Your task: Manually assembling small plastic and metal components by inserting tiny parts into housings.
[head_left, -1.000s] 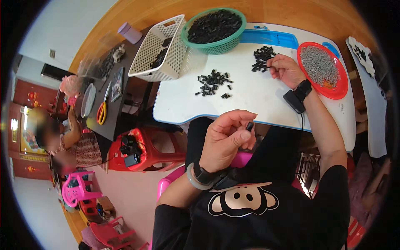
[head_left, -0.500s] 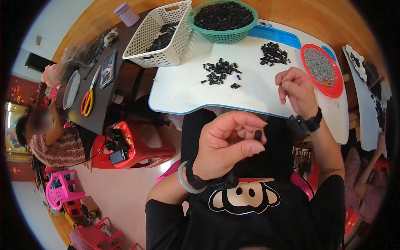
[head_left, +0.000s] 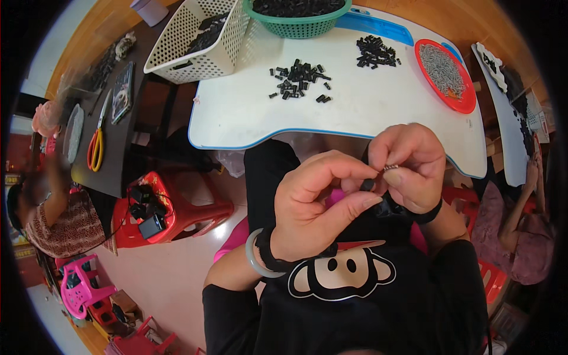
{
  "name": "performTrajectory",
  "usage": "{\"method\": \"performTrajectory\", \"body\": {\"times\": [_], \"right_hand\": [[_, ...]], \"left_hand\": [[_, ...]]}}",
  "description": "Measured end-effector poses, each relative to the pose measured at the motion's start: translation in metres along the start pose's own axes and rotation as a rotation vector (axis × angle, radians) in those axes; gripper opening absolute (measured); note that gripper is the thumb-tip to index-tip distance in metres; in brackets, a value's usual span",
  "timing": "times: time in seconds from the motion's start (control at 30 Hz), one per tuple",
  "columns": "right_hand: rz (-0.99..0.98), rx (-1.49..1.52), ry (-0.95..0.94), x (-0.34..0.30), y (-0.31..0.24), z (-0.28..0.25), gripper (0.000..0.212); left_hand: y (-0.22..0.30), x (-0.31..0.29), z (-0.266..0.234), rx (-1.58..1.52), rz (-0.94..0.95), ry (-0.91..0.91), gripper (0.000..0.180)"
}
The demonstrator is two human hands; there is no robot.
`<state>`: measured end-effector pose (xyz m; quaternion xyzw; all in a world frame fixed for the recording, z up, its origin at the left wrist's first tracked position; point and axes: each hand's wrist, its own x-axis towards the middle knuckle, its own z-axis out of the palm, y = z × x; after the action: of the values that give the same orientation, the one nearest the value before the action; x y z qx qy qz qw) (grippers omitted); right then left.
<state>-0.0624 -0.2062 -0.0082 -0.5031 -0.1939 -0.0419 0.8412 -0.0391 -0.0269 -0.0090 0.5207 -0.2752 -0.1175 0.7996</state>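
Frame centre | left hand pinched small black part | right hand gripped thin metal pin | both judged light, rigid, easily dropped; hold by fingertips at the sides.

Small black piece pinched beside tiny spring.

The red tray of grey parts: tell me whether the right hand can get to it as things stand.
Probably yes: the red tray sits on the white table's right end, nothing between it and the right hand, though that hand pinches a small part.
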Motion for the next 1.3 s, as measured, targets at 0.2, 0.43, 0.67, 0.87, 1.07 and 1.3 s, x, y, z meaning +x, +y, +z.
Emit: {"method": "performTrajectory", "body": {"times": [0.2,0.43,0.67,0.87,1.07,1.3], "right_hand": [[-0.105,-0.222,-0.038,-0.001,-0.002,0.006,0.01],[-0.196,-0.487,-0.111,0.006,-0.008,0.011,0.015],[-0.181,-0.668,-0.178,0.005,-0.024,0.013,0.014],[-0.149,-0.527,-0.008,-0.002,-0.019,0.016,0.012],[-0.109,-0.525,0.009,-0.006,-0.021,0.018,0.012],[-0.269,-0.744,-0.105,-0.005,-0.017,0.025,0.019]], "left_hand": [[0.014,-0.004,-0.009,0.173,0.093,-0.103,0.027],[0.015,-0.008,-0.011,0.149,0.079,-0.057,0.031],[0.015,-0.006,-0.013,0.255,0.111,-0.074,0.028],[0.01,-0.004,-0.004,0.142,0.082,-0.04,0.03],[0.011,-0.008,-0.008,-0.345,-0.31,0.044,0.018],[0.008,-0.004,-0.005,-0.628,-0.348,0.152,0.016]]}}
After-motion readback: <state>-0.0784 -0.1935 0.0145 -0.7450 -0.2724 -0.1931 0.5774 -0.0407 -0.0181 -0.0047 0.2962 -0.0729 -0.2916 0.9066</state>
